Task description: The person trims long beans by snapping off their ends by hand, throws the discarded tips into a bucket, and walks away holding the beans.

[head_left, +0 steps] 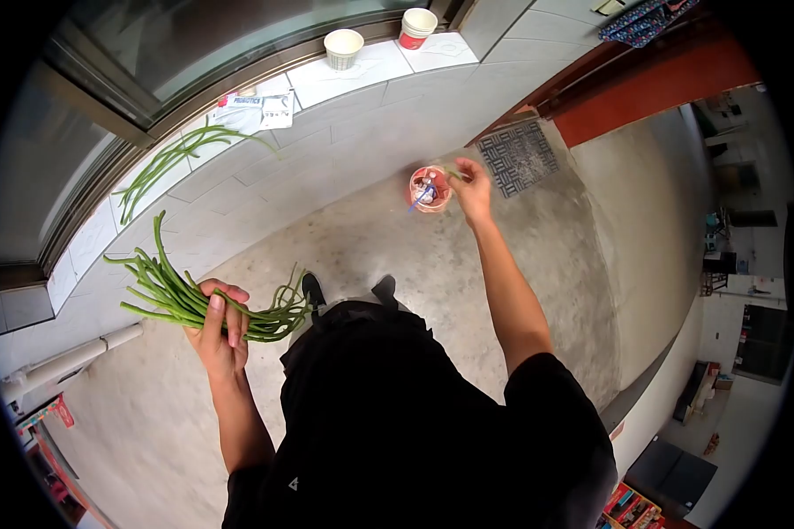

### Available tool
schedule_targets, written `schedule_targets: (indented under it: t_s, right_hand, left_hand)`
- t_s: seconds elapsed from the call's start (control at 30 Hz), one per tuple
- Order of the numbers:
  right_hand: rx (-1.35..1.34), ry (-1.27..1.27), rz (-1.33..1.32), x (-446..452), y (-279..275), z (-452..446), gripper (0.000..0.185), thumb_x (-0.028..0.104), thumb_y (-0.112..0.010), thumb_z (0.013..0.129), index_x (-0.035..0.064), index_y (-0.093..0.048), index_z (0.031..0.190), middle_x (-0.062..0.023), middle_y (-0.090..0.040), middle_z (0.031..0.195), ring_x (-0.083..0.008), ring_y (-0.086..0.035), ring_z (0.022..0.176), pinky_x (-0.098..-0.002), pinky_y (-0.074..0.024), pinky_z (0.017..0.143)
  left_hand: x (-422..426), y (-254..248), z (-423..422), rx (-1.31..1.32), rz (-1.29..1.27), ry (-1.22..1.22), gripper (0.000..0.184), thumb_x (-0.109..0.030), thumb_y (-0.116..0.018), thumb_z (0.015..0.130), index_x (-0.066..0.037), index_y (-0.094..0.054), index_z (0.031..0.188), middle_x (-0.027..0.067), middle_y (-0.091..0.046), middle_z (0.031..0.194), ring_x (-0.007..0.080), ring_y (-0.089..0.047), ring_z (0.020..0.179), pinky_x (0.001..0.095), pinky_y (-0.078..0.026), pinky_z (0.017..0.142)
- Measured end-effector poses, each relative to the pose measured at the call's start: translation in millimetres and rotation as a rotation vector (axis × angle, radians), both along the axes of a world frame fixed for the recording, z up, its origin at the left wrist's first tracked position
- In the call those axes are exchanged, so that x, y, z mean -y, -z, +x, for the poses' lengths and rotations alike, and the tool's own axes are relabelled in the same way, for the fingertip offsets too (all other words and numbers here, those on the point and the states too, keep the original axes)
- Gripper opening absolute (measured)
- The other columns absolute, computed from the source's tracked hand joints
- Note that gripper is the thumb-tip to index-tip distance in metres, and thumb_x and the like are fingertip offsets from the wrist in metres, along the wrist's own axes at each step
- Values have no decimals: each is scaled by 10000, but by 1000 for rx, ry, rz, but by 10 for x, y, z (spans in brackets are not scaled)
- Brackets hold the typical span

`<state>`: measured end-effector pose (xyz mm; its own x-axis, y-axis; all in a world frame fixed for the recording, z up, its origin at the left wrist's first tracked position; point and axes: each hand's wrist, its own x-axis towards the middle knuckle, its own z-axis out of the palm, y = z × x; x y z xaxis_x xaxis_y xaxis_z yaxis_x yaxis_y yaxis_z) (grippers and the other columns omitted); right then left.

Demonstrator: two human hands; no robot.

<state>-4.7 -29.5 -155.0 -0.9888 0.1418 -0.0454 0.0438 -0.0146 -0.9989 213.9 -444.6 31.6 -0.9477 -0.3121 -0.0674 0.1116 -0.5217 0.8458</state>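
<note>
My left hand (221, 326) is closed around a bunch of long green beans (172, 295). Their ends fan out to the left, and thinner, curling ends (282, 313) hang out on the right, near my shoes. My right hand (473, 189) reaches forward beside a small pink bin (414, 196) on the floor, thumb and fingers pinched together. A small green bit (455, 175), seemingly of a bean, shows at those fingertips. Inside the bin lie white and dark scraps and something blue. More long beans (163, 163) rest on the tiled window ledge.
On the tiled ledge (322, 84) stand two paper cups (343, 48) (417, 28), with a white packet (269, 110) farther left. A dark patterned doormat (519, 157) lies by a red door threshold (653, 93). A white pipe (79, 357) runs along the lower left wall.
</note>
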Motion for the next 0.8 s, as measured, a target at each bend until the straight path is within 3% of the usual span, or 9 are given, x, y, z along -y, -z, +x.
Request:
schedule_targets:
  t_s: [0.03, 0.1, 0.2, 0.27, 0.3, 0.43, 0.57, 0.7, 0.8]
  right_hand:
    - [-106, 179, 441, -192, 433, -24, 214, 7, -682, 840, -17, -657, 1051, -46, -678, 948, -113, -617, 812, -269, -505, 778]
    - [-217, 347, 880, -294, 729, -4, 245, 34, -686, 847, -17, -655, 1084, -53, -678, 942, -116, -618, 799, -276, -510, 776]
    - [5, 176, 796, -212, 804, 318, 293, 78, -689, 863, -13, -650, 1139, -63, -680, 939, -117, -620, 811, -277, -508, 782]
    - [228, -308, 423, 2, 780, 466, 281, 47, -664, 886, -9, -648, 1161, -69, -689, 970, -116, -624, 866, -286, -510, 789]
    - [222, -335, 415, 197, 694, 513, 281, 47, -664, 886, -9, -648, 1161, -69, -689, 970, -116, -624, 866, -286, -510, 789]
    - [25, -519, -44, 1370, -516, 815, 249, 41, -644, 911, 15, -665, 1157, -95, -705, 1081, -144, -659, 971, -317, -505, 891]
    - [-249, -865, -92, 2121, -1685, 1067, 247, 61, -674, 910, -3, -659, 1147, -97, -702, 1076, -171, -652, 997, -321, -494, 920]
    - [-246, -855, -125, 2540, -1778, 1272, 211, 57, -694, 901, -4, -674, 1102, -81, -701, 1026, -160, -646, 970, -320, -498, 897]
    - [29, -860, -191, 2620, -1574, 1183, 176, 61, -699, 916, -13, -681, 1075, -29, -675, 880, -100, -607, 784, -256, -490, 719]
  left_hand:
    - [-23, 1, -7, -1, 2, 2, 153, -45, -502, 996, 62, -544, 1097, 251, -653, 910, 51, -365, 409, 201, -296, 409]
    - [-47, -3, -9, 19, -13, -31, 150, -43, -503, 995, 59, -546, 1097, 244, -657, 912, 49, -364, 409, 202, -295, 410]
    - [-66, -16, -2, 35, 15, -55, 147, -44, -509, 993, 46, -553, 1101, 235, -668, 934, 42, -360, 413, 203, -293, 413]
    - [-92, 8, -22, 62, 15, -64, 147, -44, -513, 991, 39, -558, 1104, 233, -674, 951, 39, -358, 415, 204, -292, 414]
    - [-95, 23, -39, 83, 12, -73, 148, -44, -518, 989, 32, -563, 1108, 231, -680, 967, 37, -356, 417, 205, -290, 416]
    - [-201, -41, -178, 56, 40, -48, 150, -22, -535, 974, 28, -580, 1108, 272, -681, 1007, 39, -362, 427, 204, -308, 430]
    - [-186, -45, -264, 24, 42, -6, 138, -26, -542, 972, 21, -591, 1093, 259, -687, 1002, 43, -359, 423, 209, -314, 433]
    - [-86, -9, -253, 39, 28, -38, 141, -16, -558, 962, 18, -595, 1094, 260, -686, 1024, 45, -364, 423, 211, -321, 435]
    - [88, -12, -226, 99, -64, -183, 91, 26, -626, 913, 30, -634, 1003, 163, -721, 901, 72, -425, 445, 217, -343, 420]
